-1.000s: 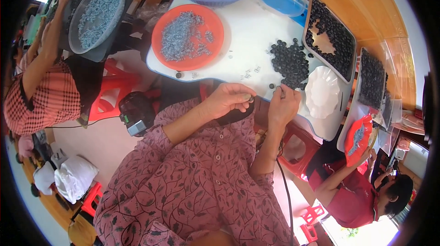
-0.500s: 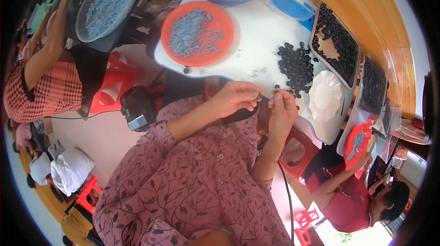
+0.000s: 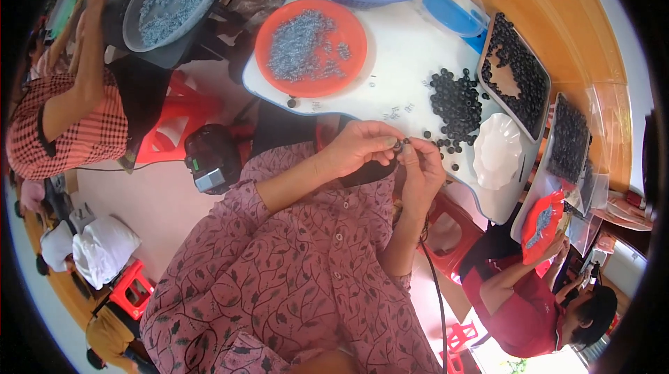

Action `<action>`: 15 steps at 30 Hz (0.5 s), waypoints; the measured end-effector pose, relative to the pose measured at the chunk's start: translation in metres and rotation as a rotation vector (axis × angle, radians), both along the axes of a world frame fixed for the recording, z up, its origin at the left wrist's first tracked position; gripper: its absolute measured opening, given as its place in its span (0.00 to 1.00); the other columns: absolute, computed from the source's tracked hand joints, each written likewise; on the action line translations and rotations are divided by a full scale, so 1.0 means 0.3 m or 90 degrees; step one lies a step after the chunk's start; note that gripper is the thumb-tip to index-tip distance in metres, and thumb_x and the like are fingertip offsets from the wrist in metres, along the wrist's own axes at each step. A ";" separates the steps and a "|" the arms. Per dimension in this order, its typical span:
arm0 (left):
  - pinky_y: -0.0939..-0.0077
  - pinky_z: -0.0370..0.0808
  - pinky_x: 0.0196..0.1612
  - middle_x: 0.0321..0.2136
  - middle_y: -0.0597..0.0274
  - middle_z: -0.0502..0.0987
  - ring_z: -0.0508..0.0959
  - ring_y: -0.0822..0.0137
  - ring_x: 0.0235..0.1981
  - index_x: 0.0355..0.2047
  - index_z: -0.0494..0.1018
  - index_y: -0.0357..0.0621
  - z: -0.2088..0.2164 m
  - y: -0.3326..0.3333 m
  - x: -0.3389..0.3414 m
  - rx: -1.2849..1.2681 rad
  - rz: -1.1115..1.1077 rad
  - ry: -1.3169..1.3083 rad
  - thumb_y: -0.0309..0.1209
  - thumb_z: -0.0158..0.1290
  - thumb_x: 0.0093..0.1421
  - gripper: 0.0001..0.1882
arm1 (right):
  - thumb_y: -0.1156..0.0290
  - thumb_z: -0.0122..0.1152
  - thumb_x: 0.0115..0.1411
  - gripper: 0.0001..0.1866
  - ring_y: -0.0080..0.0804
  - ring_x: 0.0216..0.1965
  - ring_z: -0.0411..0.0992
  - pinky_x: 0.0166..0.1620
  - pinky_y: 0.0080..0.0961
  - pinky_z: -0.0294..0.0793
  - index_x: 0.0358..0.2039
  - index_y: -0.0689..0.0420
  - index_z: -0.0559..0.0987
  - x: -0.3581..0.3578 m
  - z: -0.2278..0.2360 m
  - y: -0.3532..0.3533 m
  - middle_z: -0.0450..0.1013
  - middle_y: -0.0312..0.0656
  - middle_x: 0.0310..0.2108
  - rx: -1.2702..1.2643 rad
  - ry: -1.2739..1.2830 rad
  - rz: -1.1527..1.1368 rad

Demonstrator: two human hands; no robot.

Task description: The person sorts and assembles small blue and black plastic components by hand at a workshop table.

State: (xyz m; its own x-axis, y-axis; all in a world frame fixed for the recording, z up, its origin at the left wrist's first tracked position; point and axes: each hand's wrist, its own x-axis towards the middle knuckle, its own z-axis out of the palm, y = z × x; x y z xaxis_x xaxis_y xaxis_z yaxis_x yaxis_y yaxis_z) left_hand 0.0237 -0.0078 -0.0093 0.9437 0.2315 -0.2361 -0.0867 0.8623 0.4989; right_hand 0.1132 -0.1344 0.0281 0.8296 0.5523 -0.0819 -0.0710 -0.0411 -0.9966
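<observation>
My left hand (image 3: 362, 149) pinches a small dark round part (image 3: 398, 145) between thumb and fingertips, just off the table's near edge. The fingers of my right hand (image 3: 424, 168) are pressed together against that same part. Whether they hold a second tiny piece is hidden. Just beyond, on the white table (image 3: 390, 47), lies a loose heap of black ring-like parts (image 3: 456, 106). Several tiny silvery pieces (image 3: 398, 111) lie to its left. Farther left, an orange-red plate (image 3: 353, 29) bears many silvery-blue pieces that look like small springs.
A purple basket (image 3: 362, 0) of black parts stands at the back, near a blue container (image 3: 453, 13). Right are a tray (image 3: 550, 85) of black parts and a white scalloped dish (image 3: 497, 151). Co-workers sit left and right; one holds a red dish (image 3: 550, 207). A cable (image 3: 439, 297) hangs beside my right arm.
My right hand has moved left, closing the gap, and its fingertips now meet the dark part in my left hand. The view has shifted slightly.
</observation>
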 end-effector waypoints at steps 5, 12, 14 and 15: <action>0.79 0.78 0.34 0.33 0.60 0.78 0.79 0.72 0.31 0.47 0.74 0.33 -0.008 0.008 -0.002 0.001 -0.006 0.001 0.26 0.53 0.63 0.13 | 0.81 0.59 0.60 0.09 0.16 0.31 0.70 0.36 0.12 0.70 0.42 0.62 0.77 -0.006 -0.001 0.004 0.74 0.34 0.33 0.028 0.028 0.007; 0.79 0.78 0.34 0.34 0.59 0.78 0.79 0.72 0.31 0.47 0.74 0.34 -0.014 0.007 -0.002 0.000 -0.006 0.004 0.25 0.53 0.62 0.13 | 0.83 0.59 0.59 0.13 0.17 0.34 0.70 0.39 0.13 0.70 0.45 0.62 0.79 -0.007 -0.022 0.002 0.74 0.35 0.37 -0.034 -0.124 0.029; 0.79 0.78 0.34 0.35 0.59 0.79 0.79 0.72 0.32 0.48 0.74 0.34 -0.012 0.006 -0.002 -0.009 -0.009 0.002 0.25 0.54 0.62 0.14 | 0.83 0.59 0.58 0.13 0.18 0.35 0.70 0.39 0.14 0.70 0.44 0.62 0.79 -0.010 -0.018 0.004 0.74 0.35 0.36 -0.030 -0.107 0.015; 0.79 0.78 0.34 0.35 0.59 0.79 0.79 0.72 0.32 0.48 0.74 0.34 -0.013 0.006 -0.002 -0.010 -0.008 0.002 0.25 0.54 0.62 0.14 | 0.83 0.59 0.59 0.12 0.18 0.34 0.71 0.39 0.14 0.71 0.44 0.62 0.80 -0.011 -0.015 0.002 0.75 0.36 0.36 -0.041 -0.127 0.015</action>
